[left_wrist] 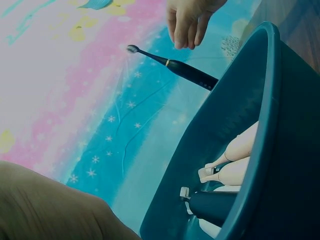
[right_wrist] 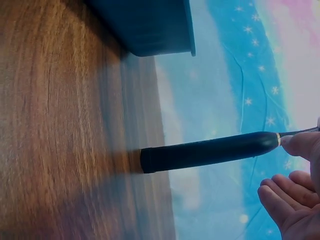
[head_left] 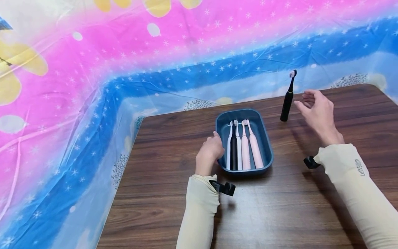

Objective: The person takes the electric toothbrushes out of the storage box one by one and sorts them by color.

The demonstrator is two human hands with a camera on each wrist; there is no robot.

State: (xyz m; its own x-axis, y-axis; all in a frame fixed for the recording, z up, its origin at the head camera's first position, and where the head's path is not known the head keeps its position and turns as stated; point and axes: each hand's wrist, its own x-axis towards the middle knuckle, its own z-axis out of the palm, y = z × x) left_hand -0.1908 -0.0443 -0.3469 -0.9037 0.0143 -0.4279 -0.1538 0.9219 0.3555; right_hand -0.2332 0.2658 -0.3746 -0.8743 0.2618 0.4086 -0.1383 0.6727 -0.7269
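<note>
A black electric toothbrush [head_left: 287,103] stands upright on the table, right of a dark blue plastic bin [head_left: 267,145]. Beside it is my right hand [head_left: 318,112], its fingers loosely bent with nothing held between them; in the right wrist view the thumb [right_wrist: 300,145] overlaps the toothbrush's neck, and contact is unclear. My left hand [head_left: 210,150] rests against the bin's left side, its fingertips partly hidden. Inside the bin lie several electric toothbrushes side by side: a black one [head_left: 234,152], white ones [head_left: 229,152] and two pink ones [head_left: 245,152], heads toward the far end.
The brown wood-grain table [head_left: 149,186] carries the bin and the standing toothbrush. Behind its far edge hangs a pink and blue patterned cloth [head_left: 186,52]. Black wrist mounts [head_left: 225,188] jut out from both cream sleeves [head_left: 199,214].
</note>
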